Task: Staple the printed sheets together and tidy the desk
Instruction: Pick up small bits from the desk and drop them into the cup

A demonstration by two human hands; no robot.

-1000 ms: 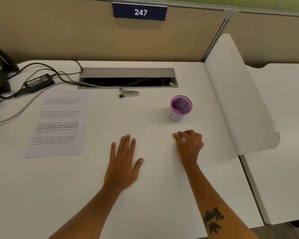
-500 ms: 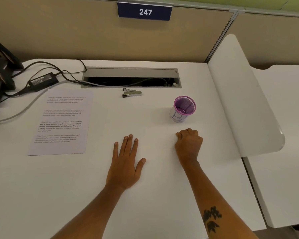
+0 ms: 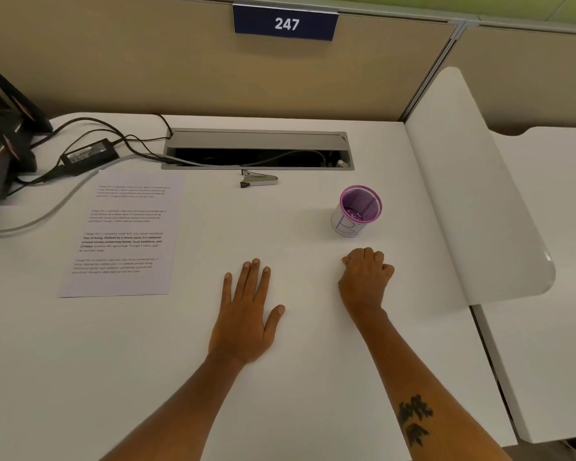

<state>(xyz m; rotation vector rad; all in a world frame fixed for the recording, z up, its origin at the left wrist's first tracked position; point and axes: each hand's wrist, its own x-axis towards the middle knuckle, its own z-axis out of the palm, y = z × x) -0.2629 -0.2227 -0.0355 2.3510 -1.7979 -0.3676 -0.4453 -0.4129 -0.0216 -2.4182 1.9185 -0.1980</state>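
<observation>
Left hand flat on the desk, fingers straight – right hand curled into an empty fist near the cup, stapler and sheets untouched.

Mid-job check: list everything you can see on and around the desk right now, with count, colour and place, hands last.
printed sheets: one stack showing, white, desk left
stapler: one, silver and black, in front of cable tray
cable tray: one, grey, open, desk rear
pen cup: one, purple mesh, white label, desk right
power adapter: one, black, rear left, with cables
number sign: one, blue, reads 247, on partition
side divider: one, white, right edge
left hand: flat on desk
right hand: curled in a fist, nothing visibly held
</observation>
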